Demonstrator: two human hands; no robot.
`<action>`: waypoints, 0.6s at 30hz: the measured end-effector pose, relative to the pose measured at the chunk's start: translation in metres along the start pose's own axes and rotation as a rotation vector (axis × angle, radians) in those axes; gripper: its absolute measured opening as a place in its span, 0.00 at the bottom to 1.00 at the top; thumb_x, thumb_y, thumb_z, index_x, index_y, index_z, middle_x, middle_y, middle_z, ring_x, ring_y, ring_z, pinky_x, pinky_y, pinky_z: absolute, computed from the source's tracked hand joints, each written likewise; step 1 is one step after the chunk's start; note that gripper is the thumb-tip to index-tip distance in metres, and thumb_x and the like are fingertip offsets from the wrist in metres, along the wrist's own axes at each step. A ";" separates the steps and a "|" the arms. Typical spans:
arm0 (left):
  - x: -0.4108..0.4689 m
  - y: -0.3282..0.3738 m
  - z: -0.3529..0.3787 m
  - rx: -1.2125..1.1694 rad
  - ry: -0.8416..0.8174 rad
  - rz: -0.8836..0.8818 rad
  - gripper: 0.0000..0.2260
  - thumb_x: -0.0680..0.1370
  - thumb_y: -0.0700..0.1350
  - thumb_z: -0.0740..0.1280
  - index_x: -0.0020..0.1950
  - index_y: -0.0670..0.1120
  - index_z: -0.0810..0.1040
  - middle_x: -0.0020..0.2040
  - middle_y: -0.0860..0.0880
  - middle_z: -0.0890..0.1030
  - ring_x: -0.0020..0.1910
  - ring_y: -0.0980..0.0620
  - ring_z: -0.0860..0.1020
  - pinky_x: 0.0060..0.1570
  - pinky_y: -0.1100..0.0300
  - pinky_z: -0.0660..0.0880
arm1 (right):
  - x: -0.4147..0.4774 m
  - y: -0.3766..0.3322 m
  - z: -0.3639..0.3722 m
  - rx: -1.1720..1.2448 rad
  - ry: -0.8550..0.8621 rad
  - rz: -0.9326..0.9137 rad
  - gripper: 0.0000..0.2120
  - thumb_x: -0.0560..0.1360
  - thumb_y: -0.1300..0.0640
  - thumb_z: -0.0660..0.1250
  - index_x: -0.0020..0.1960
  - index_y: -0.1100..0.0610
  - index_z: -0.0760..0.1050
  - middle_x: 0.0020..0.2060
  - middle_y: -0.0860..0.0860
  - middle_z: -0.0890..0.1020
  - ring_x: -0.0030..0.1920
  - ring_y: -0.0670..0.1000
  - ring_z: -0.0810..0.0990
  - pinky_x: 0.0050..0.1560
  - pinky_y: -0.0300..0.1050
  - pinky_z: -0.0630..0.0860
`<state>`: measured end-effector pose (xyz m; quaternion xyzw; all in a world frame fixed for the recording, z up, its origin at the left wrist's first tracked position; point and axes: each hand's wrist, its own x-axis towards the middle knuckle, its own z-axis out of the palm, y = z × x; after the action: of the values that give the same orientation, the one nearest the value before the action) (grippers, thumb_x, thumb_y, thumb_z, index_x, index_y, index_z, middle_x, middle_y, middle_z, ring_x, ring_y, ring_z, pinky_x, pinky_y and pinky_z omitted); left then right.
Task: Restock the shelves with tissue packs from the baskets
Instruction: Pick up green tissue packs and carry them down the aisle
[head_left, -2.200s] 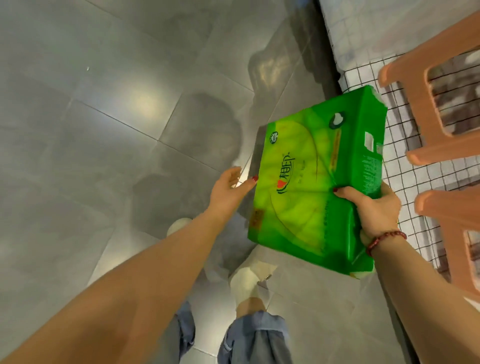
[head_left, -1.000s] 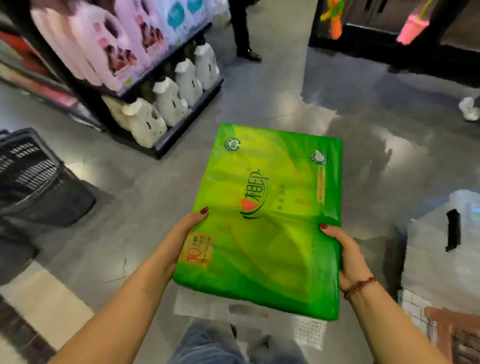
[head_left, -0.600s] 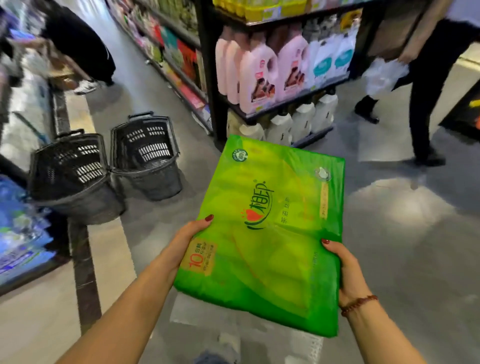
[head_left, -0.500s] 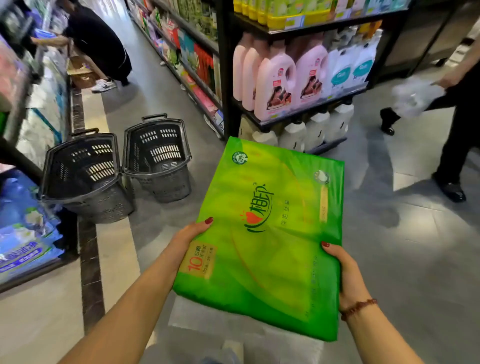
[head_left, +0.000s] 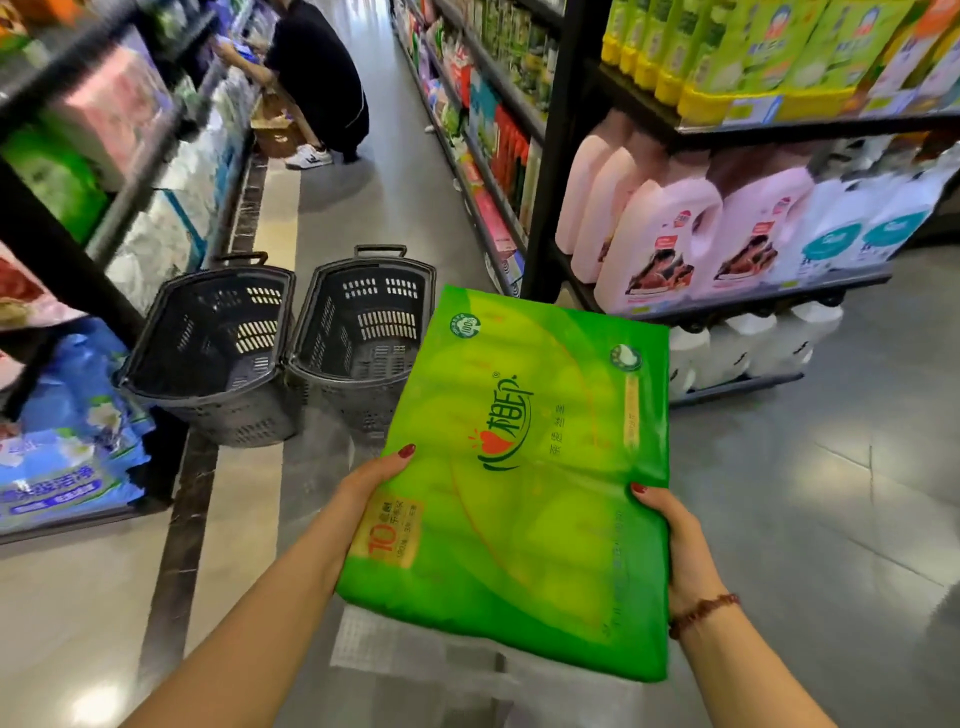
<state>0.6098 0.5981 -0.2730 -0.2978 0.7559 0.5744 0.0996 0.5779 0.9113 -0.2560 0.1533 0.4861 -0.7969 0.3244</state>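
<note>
- One green tissue pack (head_left: 524, 467) (thumbs on top) is gripped by the left hand (head_left: 366, 486) and the right hand (head_left: 683, 545).
- Two baskets (head_left: 358, 338) are set side by side beyond.

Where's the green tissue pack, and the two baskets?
Green plastic tissue pack (head_left: 524, 467): head view, front face.
Left dark plastic basket (head_left: 228, 415): head view, front wall.
Right dark plastic basket (head_left: 384, 322): head view, far wall.

tissue pack (head_left: 519, 467): brand 心相印 | orange corner label (head_left: 390, 535): "10" | round badge (head_left: 464, 328): possibly "100%" | blue packs (head_left: 62, 452): print blurred
</note>
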 end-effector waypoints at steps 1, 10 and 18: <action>0.002 0.007 0.007 -0.022 0.018 0.011 0.20 0.83 0.35 0.44 0.69 0.27 0.37 0.74 0.31 0.45 0.76 0.42 0.52 0.66 0.64 0.51 | 0.016 -0.014 0.002 -0.010 -0.019 0.017 0.52 0.38 0.51 0.83 0.61 0.60 0.76 0.47 0.60 0.83 0.41 0.60 0.83 0.47 0.60 0.79; 0.093 0.083 -0.004 0.278 0.169 -0.311 0.21 0.83 0.36 0.47 0.71 0.28 0.43 0.75 0.31 0.49 0.76 0.42 0.54 0.65 0.63 0.52 | 0.136 -0.105 0.034 -0.070 -0.149 0.115 0.53 0.39 0.51 0.83 0.64 0.61 0.74 0.49 0.61 0.83 0.41 0.60 0.83 0.43 0.56 0.81; 0.215 0.109 -0.059 0.183 0.206 -0.368 0.21 0.83 0.37 0.48 0.71 0.27 0.48 0.75 0.33 0.53 0.75 0.41 0.57 0.65 0.61 0.55 | 0.265 -0.149 0.100 -0.135 -0.180 0.129 0.48 0.36 0.51 0.84 0.55 0.59 0.77 0.44 0.59 0.84 0.38 0.58 0.84 0.37 0.54 0.82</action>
<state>0.3864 0.4888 -0.2718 -0.4774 0.7441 0.4420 0.1517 0.2893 0.7733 -0.2554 0.0902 0.4968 -0.7503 0.4268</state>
